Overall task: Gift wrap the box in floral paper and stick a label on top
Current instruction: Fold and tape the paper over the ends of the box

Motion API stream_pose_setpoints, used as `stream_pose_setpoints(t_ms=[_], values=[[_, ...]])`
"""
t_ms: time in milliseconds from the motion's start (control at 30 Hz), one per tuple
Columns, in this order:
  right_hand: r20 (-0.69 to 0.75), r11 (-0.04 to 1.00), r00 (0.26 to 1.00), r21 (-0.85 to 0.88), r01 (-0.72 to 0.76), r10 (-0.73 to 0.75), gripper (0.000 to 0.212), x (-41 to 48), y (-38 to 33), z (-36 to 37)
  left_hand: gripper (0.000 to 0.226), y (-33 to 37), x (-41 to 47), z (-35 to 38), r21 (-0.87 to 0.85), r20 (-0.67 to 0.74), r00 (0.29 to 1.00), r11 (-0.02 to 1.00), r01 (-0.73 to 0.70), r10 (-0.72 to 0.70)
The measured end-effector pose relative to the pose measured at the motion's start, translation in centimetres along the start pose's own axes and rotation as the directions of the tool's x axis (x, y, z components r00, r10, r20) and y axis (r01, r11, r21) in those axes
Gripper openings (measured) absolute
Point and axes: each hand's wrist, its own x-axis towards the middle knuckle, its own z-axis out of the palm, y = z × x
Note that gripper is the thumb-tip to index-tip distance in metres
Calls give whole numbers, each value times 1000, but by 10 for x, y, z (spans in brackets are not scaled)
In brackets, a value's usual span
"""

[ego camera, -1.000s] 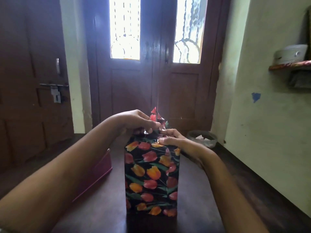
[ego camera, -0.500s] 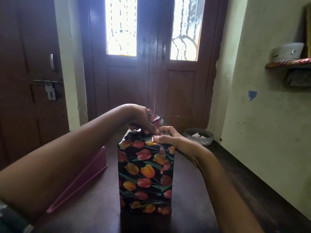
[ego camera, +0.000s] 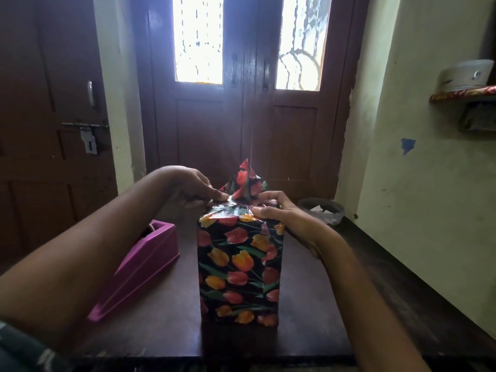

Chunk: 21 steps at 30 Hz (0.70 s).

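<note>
My left hand (ego camera: 188, 189) and right hand (ego camera: 281, 218) lead to bare forearms; at seven o'clock sits a dark grey, pale-blotched fabric sleeve (ego camera: 24, 350).

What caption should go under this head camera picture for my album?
Left hand and right hand grip black tulip-print paper atop a tall wrapped box, pink plastic tape dispenser beside it.

Dim room, backlit by door panes (ego camera: 198, 38), panes blown out; wide-angle bend at edges.
</note>
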Motion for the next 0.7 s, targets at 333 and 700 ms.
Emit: stream_pose_setpoints(t_ms=[333,700], values=[[-38,997,997,-39,-67,66,64,-3,-6,-4,48,3,-8,37,-329,-225,973,936,-122,48],[-261,958,921,71,-279,288,114,24,-30,6,52,2,0,37,-367,-217,975,923,-116,37]])
